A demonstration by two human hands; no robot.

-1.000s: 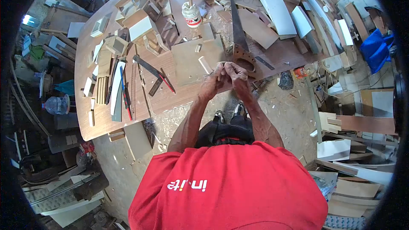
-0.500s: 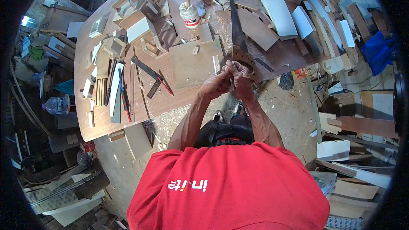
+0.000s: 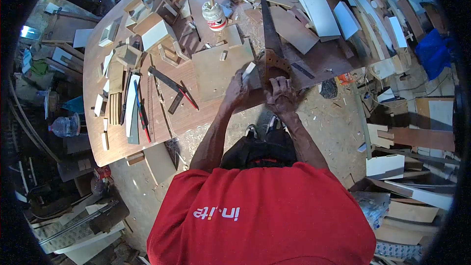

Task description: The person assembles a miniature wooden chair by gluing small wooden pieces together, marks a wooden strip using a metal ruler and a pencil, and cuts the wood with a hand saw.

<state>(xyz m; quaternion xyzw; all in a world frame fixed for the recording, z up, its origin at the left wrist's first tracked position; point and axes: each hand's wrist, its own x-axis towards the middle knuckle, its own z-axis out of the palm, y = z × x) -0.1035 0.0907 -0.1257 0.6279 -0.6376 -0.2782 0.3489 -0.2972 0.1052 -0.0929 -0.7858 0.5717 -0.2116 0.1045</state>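
Observation:
My right hand (image 3: 281, 94) lies over the brown handle of a handsaw (image 3: 271, 29), its fingers bent across the grip. The saw's long dark blade points away over the table. My left hand (image 3: 236, 91) is at the table's front edge, its fingertips closed on the lower end of a small pale wood block (image 3: 249, 68). Beneath the block is a flat brown board (image 3: 211, 76). A second small block (image 3: 223, 55) rests on that board. The undersides of both hands are hidden.
The wooden table (image 3: 115, 142) carries a white glue tub (image 3: 214, 17), a try square (image 3: 167, 81), pencils and several wood frames. Planks (image 3: 314, 14) and offcuts lie at the far right. Stacked boards (image 3: 422, 137) stand on the floor at the right.
My hands were together above the table edge and have parted. The left has gone to the small block, which now leans; the right has come down onto the saw handle.

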